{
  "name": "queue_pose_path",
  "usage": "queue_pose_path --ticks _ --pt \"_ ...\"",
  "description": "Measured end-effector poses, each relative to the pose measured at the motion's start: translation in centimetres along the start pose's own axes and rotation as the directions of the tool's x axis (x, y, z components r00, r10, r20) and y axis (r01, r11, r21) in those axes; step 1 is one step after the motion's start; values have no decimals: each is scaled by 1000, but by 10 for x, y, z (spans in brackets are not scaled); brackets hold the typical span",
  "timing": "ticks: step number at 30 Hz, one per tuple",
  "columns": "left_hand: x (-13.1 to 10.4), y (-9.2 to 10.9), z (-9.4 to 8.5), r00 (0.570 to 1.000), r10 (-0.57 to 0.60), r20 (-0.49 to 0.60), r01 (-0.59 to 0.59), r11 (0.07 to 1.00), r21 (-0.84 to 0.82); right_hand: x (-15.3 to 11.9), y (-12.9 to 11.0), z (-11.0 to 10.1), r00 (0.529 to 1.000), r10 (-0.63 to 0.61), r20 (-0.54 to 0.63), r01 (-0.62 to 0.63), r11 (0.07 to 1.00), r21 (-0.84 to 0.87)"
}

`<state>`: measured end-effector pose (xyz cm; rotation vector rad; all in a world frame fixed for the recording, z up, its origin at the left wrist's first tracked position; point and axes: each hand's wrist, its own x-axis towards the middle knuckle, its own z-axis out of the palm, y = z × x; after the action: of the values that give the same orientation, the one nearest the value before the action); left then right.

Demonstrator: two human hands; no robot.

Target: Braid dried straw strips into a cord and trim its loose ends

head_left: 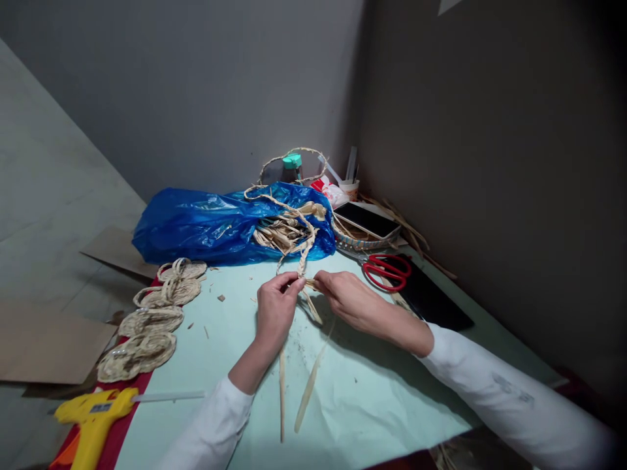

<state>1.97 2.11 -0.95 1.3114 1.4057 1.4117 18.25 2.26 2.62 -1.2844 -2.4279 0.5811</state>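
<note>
My left hand (277, 305) pinches the near end of a pale braided straw cord (304, 253) between thumb and fingers. Just to its right, my right hand (350, 297) is closed on a straw strand that leads out of the braid. Loose strand ends (311, 307) hang between the two hands, and longer strips (308, 391) trail toward me over the table. The finished braid runs away from me, over a blue plastic bag (196, 222), and loops up behind it. Dry straw (281, 234) fills the bag's opening.
Several small woven straw sandals (157, 320) line the left edge, with a yellow glue gun (98, 414) nearer me. Red-handled scissors (386, 272) and a black flat object (441, 297) lie at right. A phone (367, 219) rests on a round basket (360, 243). Behind stands a green-lidded jar (292, 166).
</note>
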Motion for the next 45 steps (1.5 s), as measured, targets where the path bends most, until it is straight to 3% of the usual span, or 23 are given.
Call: queue_pose_path --ticks 4,10,14,17,20,24,26,29,30,32,34,37,45 --pt "-1 1 1 997 42 57 -47 994 96 0 -1 2 999 33 -18 -32 998 51" --pt "-8 2 7 969 -239 68 247 956 -160 -4 -13 21 997 64 -51 -63 998 18" --pt "-10 5 8 940 -327 93 340 904 -258 -11 -27 37 999 23 34 -15 974 -228" --pt "-11 8 7 919 -375 124 395 862 -318 -15 -35 50 999 -42 15 44 871 -490" --pt "-11 9 6 907 -397 140 421 837 -350 -17 -37 54 994 -109 27 105 809 -578" --pt "-7 6 5 921 -367 130 388 845 -369 -15 -29 29 987 -156 36 159 928 -337" --pt "-5 5 4 931 -338 134 364 853 -375 -11 -21 7 989 -117 -90 107 988 -113" --pt "-5 6 4 934 -313 175 357 859 -368 -2 -4 -14 947 81 -312 -33 987 156" --pt "-6 7 5 932 -305 193 357 859 -366 1 1 -16 954 92 -285 -21 970 243" --pt "-8 9 7 929 -291 227 359 859 -366 6 9 -11 996 31 -87 13 889 458" --pt "-10 11 9 928 -279 248 358 853 -379 9 11 1 994 -39 101 -35 766 642" --pt "-12 14 11 937 -250 243 332 852 -406 11 9 15 991 -18 134 -84 697 712" --pt "-12 10 5 922 -218 321 319 897 -306 11 15 16 1000 -2 -21 14 798 603"
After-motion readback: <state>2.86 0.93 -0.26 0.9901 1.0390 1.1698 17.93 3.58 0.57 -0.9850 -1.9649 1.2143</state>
